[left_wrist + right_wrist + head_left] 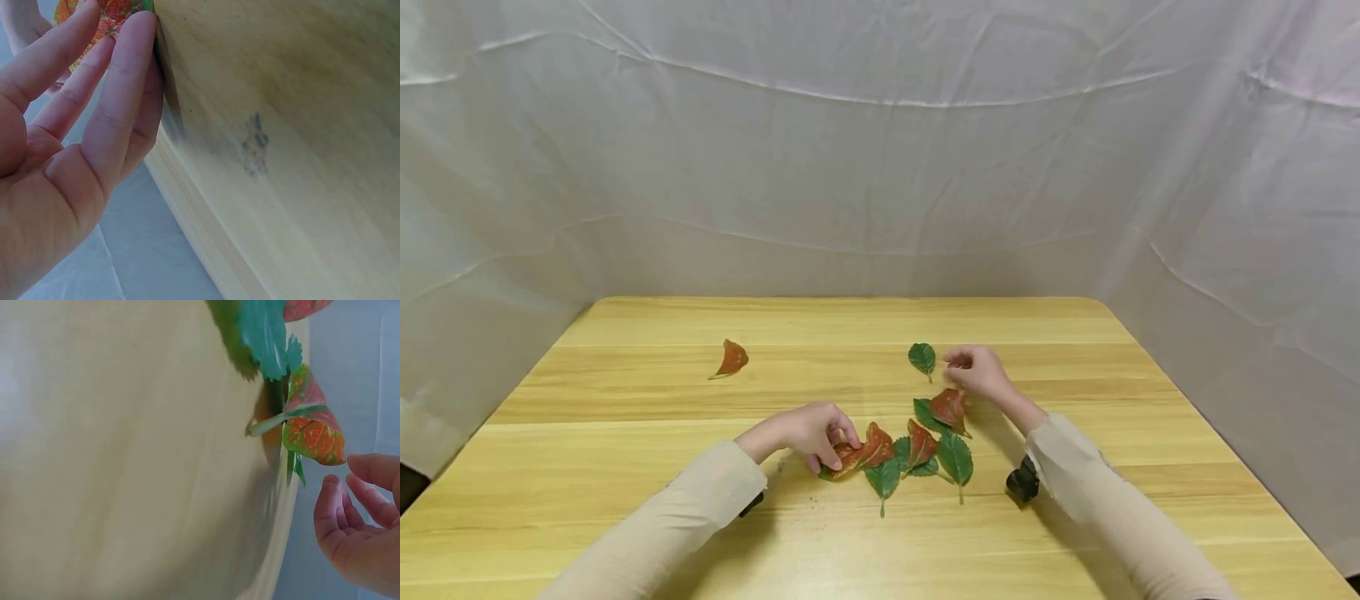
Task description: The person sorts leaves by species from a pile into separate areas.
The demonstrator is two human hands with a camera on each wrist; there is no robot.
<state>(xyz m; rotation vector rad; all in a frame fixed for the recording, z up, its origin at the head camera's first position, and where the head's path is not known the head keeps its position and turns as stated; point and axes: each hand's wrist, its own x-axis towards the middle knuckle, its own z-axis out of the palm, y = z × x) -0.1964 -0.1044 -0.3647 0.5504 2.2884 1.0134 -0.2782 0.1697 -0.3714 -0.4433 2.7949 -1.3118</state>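
Observation:
Red and green artificial leaves form a curved row on the wooden table in the head view. My left hand (820, 435) pinches the red-and-orange leaf (847, 462) at the row's left end; in the left wrist view this leaf (115, 15) shows between thumb and fingers. My right hand (979, 372), fingers bent and nothing between them, hovers beside a lone green leaf (922, 358). Just below it, at the row's upper right end, a curled red leaf (949, 408) overlaps a green leaf (927, 415). The right wrist view shows a red-green leaf (315, 437) near the fingertips.
A single red leaf (732, 358) lies at the table's back left. More green leaves (955, 457) and a red leaf (922, 443) make up the row's middle. Pale cloth (865, 167) hangs around the back and sides of the table (625, 533). Dark smudges (255, 147) mark the wood.

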